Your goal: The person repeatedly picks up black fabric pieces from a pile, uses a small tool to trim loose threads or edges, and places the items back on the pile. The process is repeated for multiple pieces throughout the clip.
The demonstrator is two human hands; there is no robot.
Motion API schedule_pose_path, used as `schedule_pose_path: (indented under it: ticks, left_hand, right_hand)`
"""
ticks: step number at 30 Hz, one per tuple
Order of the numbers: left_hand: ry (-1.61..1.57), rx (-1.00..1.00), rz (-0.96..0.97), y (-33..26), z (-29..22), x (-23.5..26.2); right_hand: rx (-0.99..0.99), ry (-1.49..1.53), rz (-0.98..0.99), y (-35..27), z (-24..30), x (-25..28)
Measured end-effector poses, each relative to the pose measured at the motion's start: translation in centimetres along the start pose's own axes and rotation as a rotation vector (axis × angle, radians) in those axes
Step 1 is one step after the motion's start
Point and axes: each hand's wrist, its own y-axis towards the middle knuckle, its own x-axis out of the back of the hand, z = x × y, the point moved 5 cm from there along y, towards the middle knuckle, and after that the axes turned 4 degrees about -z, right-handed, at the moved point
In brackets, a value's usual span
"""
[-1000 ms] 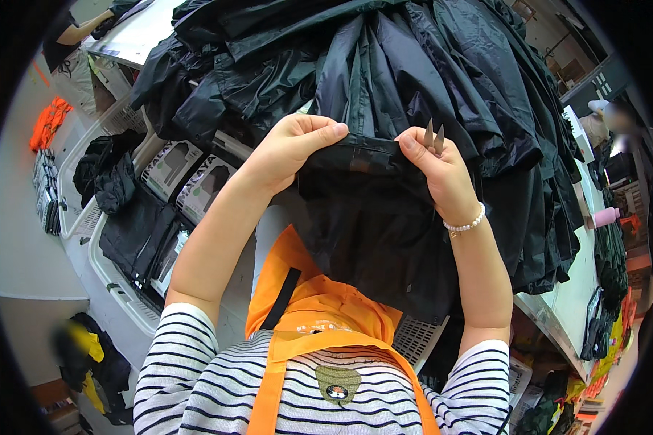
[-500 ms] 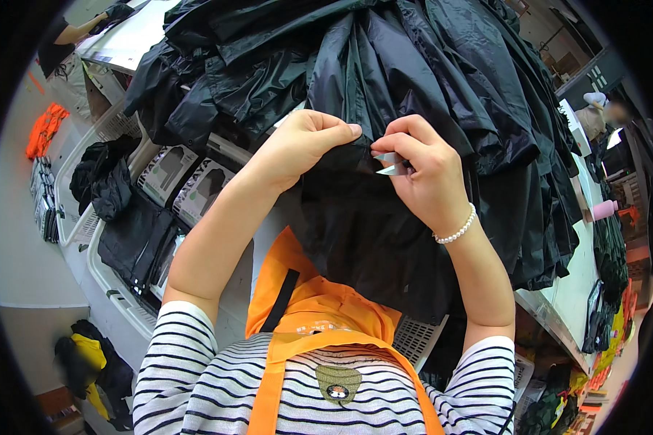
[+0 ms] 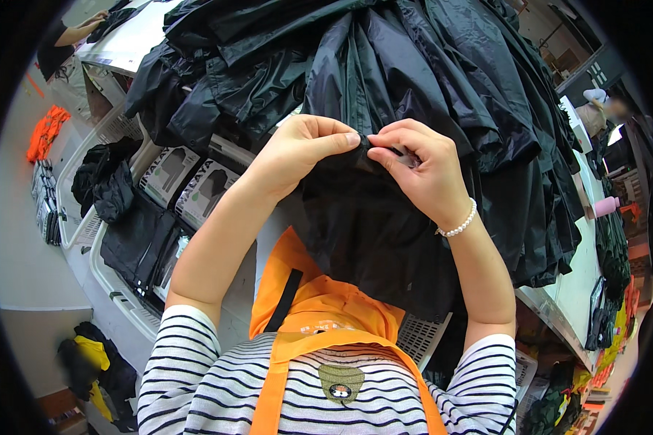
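Black, slightly shiny garments (image 3: pixel 442 80) lie heaped in front of me, and the edge of one black garment (image 3: pixel 374 232) is drawn toward me. My left hand (image 3: pixel 301 156) pinches that edge between thumb and fingers. Just to its right, my right hand (image 3: pixel 428 170) has thumb and index fingertips closed close to the same edge. Small thread snips (image 3: pixel 409 158) are tucked inside the right hand's curled fingers, their blades mostly hidden. Whether the right fingertips also grip the cloth or a thread, I cannot tell.
White plastic baskets (image 3: pixel 116 286) at left hold dark folded clothing and printed packages (image 3: pixel 204 192). A white table (image 3: pixel 555 319) runs along the right, with a pink cylinder (image 3: pixel 606 206) beside it. Another person's arm (image 3: pixel 80 32) works at far left; a person (image 3: pixel 598 109) is at far right.
My right hand has turned and come closer to the left fingertips. The snips' blades, plainly showing before, are now folded back into the right hand. My left hand still pinches the edge.
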Motion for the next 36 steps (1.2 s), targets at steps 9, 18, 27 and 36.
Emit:
schedule_pose_path:
  ticks: [9, 18, 27, 36]
  left_hand:
    - [0.02, -0.033, 0.003, -0.2, -0.3, -0.9]
    - [0.447, -0.24, 0.054, -0.9, -0.8, -0.9]
    - [0.258, -0.11, -0.014, -1.0, -1.0, -0.7]
    - [0.497, -0.315, -0.024, -1.4, -2.1, -1.9]
  right_hand:
    - [0.03, -0.117, -0.124, -0.7, 0.2, -1.0]
    - [-0.271, 0.327, 0.026, 0.2, -1.3, -0.8]
    - [-0.234, 0.146, -0.094, -0.7, 1.0, 2.4]
    - [-0.159, -0.144, 0.113, -0.9, 2.1, 2.2]
